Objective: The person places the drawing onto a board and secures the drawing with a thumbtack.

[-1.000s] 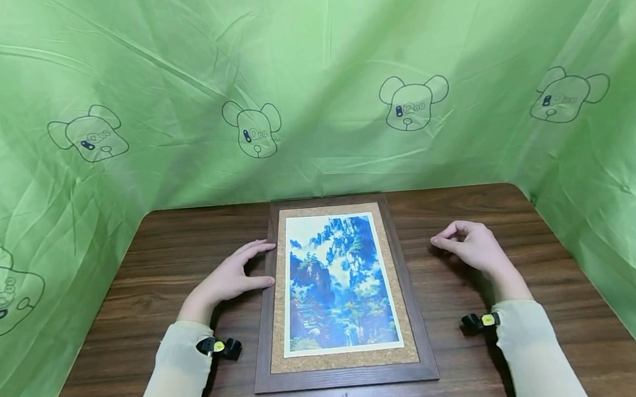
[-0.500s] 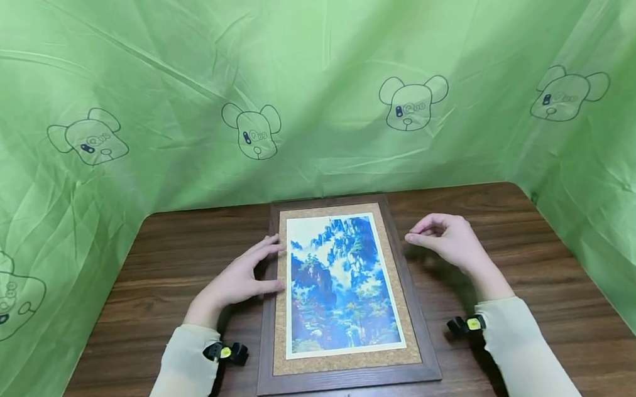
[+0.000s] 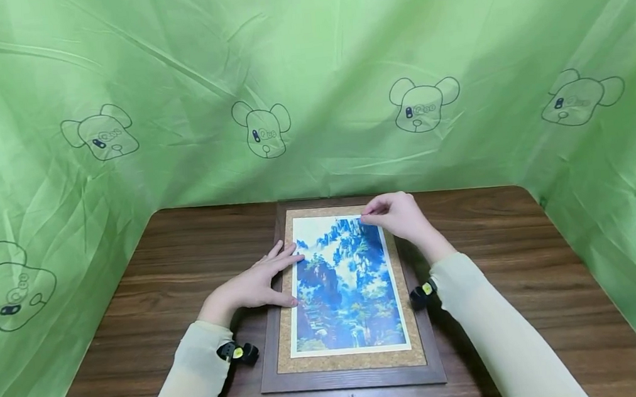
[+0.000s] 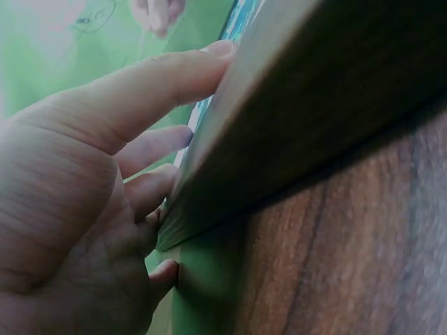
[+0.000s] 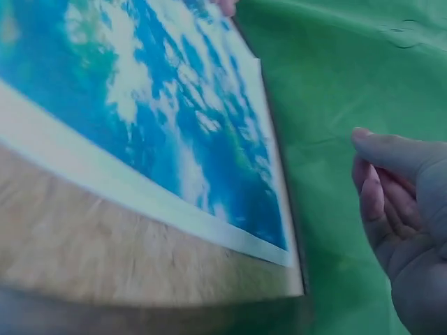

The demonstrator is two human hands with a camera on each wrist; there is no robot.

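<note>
Here, each line says what is where and why it is likely so.

Picture frame (image 3: 346, 294): lies flat on the wooden table (image 3: 152, 314), long side running away from the person and far end close to the green backdrop (image 3: 306, 67); flat like this, its whole face is open to both hands.

Print (image 3: 345, 284): a blue and white mountain scene with a white border, lying on the cork mat (image 3: 352, 361) inside the dark wooden moulding; its corners are all reachable.

Left hand (image 3: 257, 282): fingers straight and spread, lying across the frame's left moulding, with fingertips (image 3: 295, 258) reaching to about the print's left edge; the left wrist view shows the fingers (image 4: 150, 91) against the frame's side. It reads as a steadying press, so the frame does not slide.

Right hand (image 3: 396, 215): fingers curled together in a narrow pinch at the print's upper right corner. Whether they actually grip the paper or only hover at it I cannot tell; the right wrist view shows the fingers (image 5: 387, 192) bent with nothing plainly between them.

Sleeves (image 3: 194, 379): pale, with a small black and yellow clip at each wrist.
</note>
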